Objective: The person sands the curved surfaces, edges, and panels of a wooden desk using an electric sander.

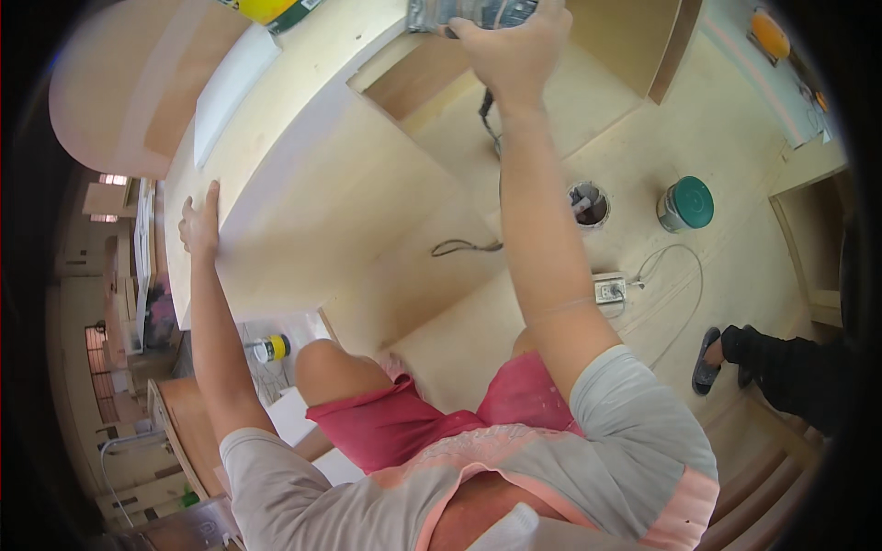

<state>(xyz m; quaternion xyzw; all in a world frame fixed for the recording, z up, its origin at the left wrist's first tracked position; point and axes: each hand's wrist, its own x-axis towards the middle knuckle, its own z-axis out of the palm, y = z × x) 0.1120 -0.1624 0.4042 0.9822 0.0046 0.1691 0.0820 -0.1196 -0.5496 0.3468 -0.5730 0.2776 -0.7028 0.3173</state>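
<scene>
Near the top of the view my right hand (519,46) is wrapped round a dusty grey power sander (473,13), which the upper edge of the picture cuts off. Its black cord (487,108) hangs down behind my right forearm. The sander is at the edge of a pale, curved wooden furniture piece (303,69). At the left, my left hand (199,225) lies on the same piece near its edge, fingers stretched and spread, holding nothing. A white sheet (234,101) lies on the surface beyond that hand.
On the dusty floor stand an open bucket (597,216), a green-lidded bucket (691,203) and a socket box (609,291) with a trailing cable. Another person's sandalled foot (706,361) is at the right. A yellow-labelled can (272,347) stands at the lower left.
</scene>
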